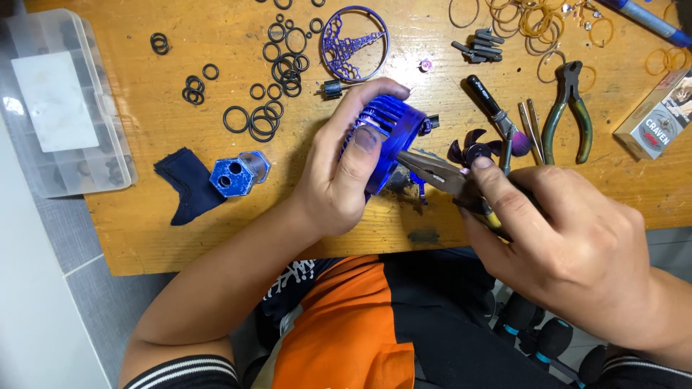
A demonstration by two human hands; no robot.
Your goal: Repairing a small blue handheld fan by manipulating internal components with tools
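My left hand (339, 169) grips a round blue ribbed housing (389, 133) just above the wooden table (144, 223), thumb pressed on its rim. In my right hand (569, 241) is a pair of needle-nose pliers (429, 169), whose tips reach into the open side of the housing. A small purple fan blade (472, 151) lies on the table just behind the pliers. A blue hexagonal part (239, 173) with two holes rests on the table to the left, beside a dark cloth (186, 184).
Several black rubber rings (270, 86) lie scattered at the back, near a purple round grille (353, 43). A clear plastic organiser box (61, 101) sits at the left edge. Green-handled pliers (569, 108), a screwdriver (494, 108), bits, rubber bands and a small carton (659, 119) lie at right.
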